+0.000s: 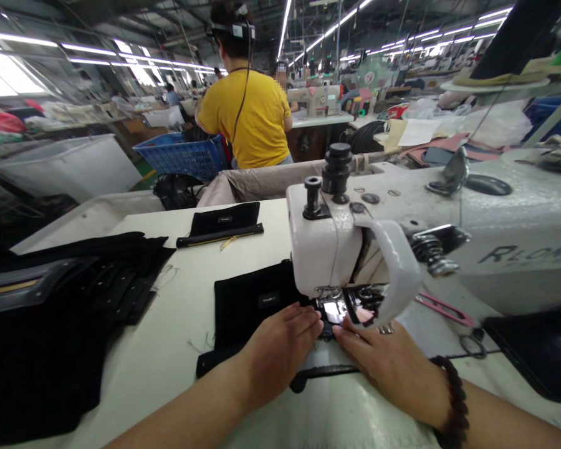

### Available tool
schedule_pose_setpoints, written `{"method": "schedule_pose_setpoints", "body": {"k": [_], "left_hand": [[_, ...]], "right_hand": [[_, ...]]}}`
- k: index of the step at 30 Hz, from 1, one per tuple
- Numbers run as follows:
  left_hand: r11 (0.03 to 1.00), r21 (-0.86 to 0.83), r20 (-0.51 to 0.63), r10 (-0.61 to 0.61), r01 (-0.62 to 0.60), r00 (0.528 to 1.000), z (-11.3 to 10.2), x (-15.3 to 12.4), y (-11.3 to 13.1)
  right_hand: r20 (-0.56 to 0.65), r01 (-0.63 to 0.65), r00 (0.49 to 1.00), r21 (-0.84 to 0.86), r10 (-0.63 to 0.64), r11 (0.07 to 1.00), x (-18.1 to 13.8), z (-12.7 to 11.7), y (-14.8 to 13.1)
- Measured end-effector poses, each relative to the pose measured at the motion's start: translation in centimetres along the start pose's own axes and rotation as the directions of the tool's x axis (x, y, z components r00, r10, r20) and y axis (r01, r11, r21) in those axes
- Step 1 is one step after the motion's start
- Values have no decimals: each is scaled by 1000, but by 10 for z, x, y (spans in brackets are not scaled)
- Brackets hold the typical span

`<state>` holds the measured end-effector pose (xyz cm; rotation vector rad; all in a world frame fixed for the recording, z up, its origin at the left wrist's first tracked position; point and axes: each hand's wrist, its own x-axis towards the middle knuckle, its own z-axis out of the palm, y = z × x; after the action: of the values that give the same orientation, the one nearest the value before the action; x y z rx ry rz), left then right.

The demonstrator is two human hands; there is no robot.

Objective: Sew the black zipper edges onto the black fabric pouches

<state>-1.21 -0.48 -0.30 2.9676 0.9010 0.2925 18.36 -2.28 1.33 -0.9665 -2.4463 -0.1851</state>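
A black fabric piece (247, 305) with a small label lies under the head of a white sewing machine (336, 243). My left hand (278, 349) rests flat on the fabric, fingers stretched toward the presser foot (331, 308). My right hand (388, 362), a dark bead bracelet on its wrist, lies flat just right of the needle, fingertips pressing the fabric's edge. A black zipper strip (327, 373) runs below both hands. Neither hand grips anything.
A stack of black pieces (75, 293) sits at the left. A finished black pouch with zipper (222, 226) lies at the table's far side. Pink snips (444, 308) lie right of the machine. A person in a yellow shirt (250, 118) works ahead beside a blue basket (182, 156).
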Motion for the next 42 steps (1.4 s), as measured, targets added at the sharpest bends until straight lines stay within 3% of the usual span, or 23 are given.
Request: {"method": "schedule_pose_setpoints", "body": {"k": [3,5,8,11,13,15,18,21,25,26,28,30,32,34,37,42], "left_hand": [[987,-149,45,-55,61,997,-10,4,-3],[936,-310,67,-154,168,986,-18,8,-6],[770,-556,109,-304,311,946,-28,14,-11],[608,-715,149,-350,346,925,-32,18,-17],[553,-750,178,-360,363,916,-33,19,-20],[592,-716,191,-345,371,919,-33,18,-20],[814,-511,170,-221,278,960,-31,14,-16],[953,-277,152,-87,127,985,-24,9,-7],[1000,-3,157,-21,22,987,-16,7,1],[1000,20,162,-22,19,987,-16,9,1],[999,35,158,-25,20,987,-18,11,2],[999,29,135,-31,28,990,-20,13,1],[999,-4,108,-39,39,993,-21,13,-1],[997,-52,78,-48,52,996,-22,12,-4],[995,-99,3,-32,32,999,-20,9,-7],[998,-53,-52,-31,29,998,-13,8,-4]], "right_hand": [[-35,-58,998,22,58,998,2,-1,2],[-39,-106,993,61,109,992,3,-1,3],[11,-188,982,122,188,975,4,-1,4],[105,-302,953,229,285,925,5,-2,8],[210,-386,920,327,331,863,5,-6,13],[367,-459,872,380,325,803,6,-13,19],[568,-501,786,356,243,789,8,-29,27],[602,-437,778,313,180,843,15,-44,29],[627,-289,774,233,84,929,26,-52,25],[618,-245,783,203,70,948,27,-50,23],[524,-148,849,121,63,982,25,-41,20],[316,-63,947,16,55,998,19,-29,16],[122,-29,992,-59,36,998,15,-17,12],[34,-12,999,-90,15,996,13,-9,9],[4,18,1000,-88,-17,996,14,-6,6],[-68,48,996,-52,-52,997,18,-8,8]]}}
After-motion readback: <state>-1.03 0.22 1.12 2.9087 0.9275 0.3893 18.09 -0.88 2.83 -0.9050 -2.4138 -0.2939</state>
